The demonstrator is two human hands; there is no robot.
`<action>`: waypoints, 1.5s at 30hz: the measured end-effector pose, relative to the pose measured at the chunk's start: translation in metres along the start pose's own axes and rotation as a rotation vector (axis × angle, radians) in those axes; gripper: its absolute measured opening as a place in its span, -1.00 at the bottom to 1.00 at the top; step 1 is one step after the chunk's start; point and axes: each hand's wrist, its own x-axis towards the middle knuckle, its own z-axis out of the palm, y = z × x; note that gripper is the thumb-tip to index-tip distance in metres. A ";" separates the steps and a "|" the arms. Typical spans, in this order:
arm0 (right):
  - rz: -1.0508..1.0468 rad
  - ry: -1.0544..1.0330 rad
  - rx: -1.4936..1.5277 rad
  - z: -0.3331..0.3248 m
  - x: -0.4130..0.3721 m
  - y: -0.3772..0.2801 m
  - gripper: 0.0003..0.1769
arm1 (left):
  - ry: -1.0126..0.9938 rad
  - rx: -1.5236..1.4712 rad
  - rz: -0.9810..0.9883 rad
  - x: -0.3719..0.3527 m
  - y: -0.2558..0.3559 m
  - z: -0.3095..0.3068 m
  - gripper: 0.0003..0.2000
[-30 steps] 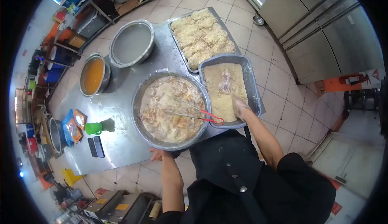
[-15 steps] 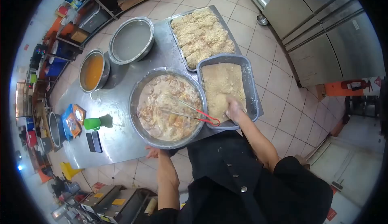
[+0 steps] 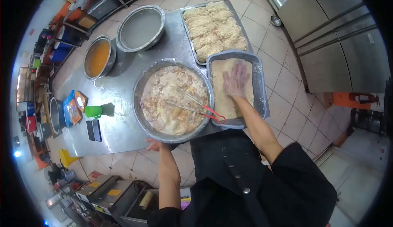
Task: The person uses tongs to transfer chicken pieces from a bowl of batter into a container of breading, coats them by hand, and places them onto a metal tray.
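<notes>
My right hand (image 3: 238, 79), in a thin clear glove, lies flat with fingers stretched on the crumb coating (image 3: 219, 98) in a grey rectangular tub (image 3: 264, 92). Down by the table's front edge is my left hand (image 3: 154, 144), its fingers apart and partly hidden beneath the rim of a large metal bowl (image 3: 138, 122). Chicken pieces in pale batter (image 3: 172, 100) fill that bowl. Metal tongs with red handles (image 3: 215, 115) rest across it, their handle end over the tub's near corner.
Behind the tub stands a tray of crumbed pieces (image 3: 215, 30). A bowl of greyish liquid (image 3: 141, 29) and a bowl of orange liquid (image 3: 98, 58) are at the back left. A green mug (image 3: 93, 111), two phones (image 3: 93, 130) and packets (image 3: 73, 112) sit on the left.
My right hand has moved from the near part of the tub to its far part and now lies flat on the crumbs. My left hand stays by the bowl. The view has shifted slightly.
</notes>
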 end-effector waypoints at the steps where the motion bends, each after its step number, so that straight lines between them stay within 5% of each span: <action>1: -0.015 -0.104 0.043 -0.009 0.000 0.003 -0.10 | 0.003 0.006 0.004 -0.001 0.000 0.001 -0.35; 5: -0.132 -0.132 0.008 -0.010 -0.025 0.018 -0.10 | 0.014 0.052 0.022 0.001 -0.005 0.010 -0.35; 8: -0.031 -0.219 -0.097 -0.023 -0.024 0.012 -0.11 | 0.027 0.110 0.081 0.004 -0.014 0.020 -0.35; 11: 0.040 -0.077 0.193 -0.033 -0.020 0.023 -0.13 | 0.048 0.419 0.427 0.012 -0.036 0.036 -0.36; 13: 0.392 -0.298 0.384 -0.035 -0.017 0.027 -0.15 | 0.232 0.577 0.506 0.010 -0.031 0.030 -0.39; 14: 0.383 -0.304 0.375 -0.032 -0.011 0.029 -0.15 | -0.016 0.234 0.161 -0.001 0.004 -0.013 -0.39; 15: 0.553 -0.407 0.720 -0.026 -0.003 0.031 -0.14 | -0.249 -0.110 -0.189 -0.009 0.021 -0.041 -0.40; 16: 0.727 -0.504 1.070 -0.022 0.000 0.032 -0.13 | -0.244 -0.103 -0.199 -0.013 0.020 -0.043 -0.40; 20: 0.810 -0.494 1.364 -0.011 0.012 0.035 -0.15 | 0.054 0.009 -0.121 -0.002 0.004 0.002 -0.40; 25: 0.602 -0.416 1.504 -0.013 0.012 0.050 -0.33 | 0.067 0.010 -0.166 -0.008 0.010 -0.010 -0.41; 26: 0.599 -0.410 1.503 -0.026 0.012 0.048 -0.33 | 0.079 -0.019 -0.151 -0.008 0.010 -0.009 -0.41; 29: 0.346 -0.299 0.696 -0.082 0.015 0.040 -0.35 | 0.156 -0.001 -0.123 -0.001 0.007 0.018 -0.41; 30: 0.346 -0.312 0.683 -0.081 0.010 0.039 -0.35 | 0.223 0.053 -0.108 0.000 0.002 0.023 -0.40; 33: -0.172 -0.282 -0.021 -0.076 -0.030 0.048 -0.41 | 0.116 0.040 -0.100 -0.004 0.007 0.011 -0.39; 37: -0.185 -0.613 -0.042 -0.078 -0.023 0.054 -0.55 | 0.033 0.035 -0.082 -0.010 0.019 -0.012 -0.38; 41: -0.343 0.253 0.173 -0.050 0.046 0.050 -0.53 | -0.052 0.056 -0.081 -0.016 0.027 -0.040 -0.37; 42: -0.344 0.257 0.176 -0.039 0.060 0.054 -0.53 | -0.072 -0.020 -0.213 -0.022 0.039 -0.047 -0.36; 45: -0.150 -0.117 0.134 -0.028 0.078 0.047 -0.56 | -0.024 -0.064 -0.155 -0.020 0.036 -0.041 -0.34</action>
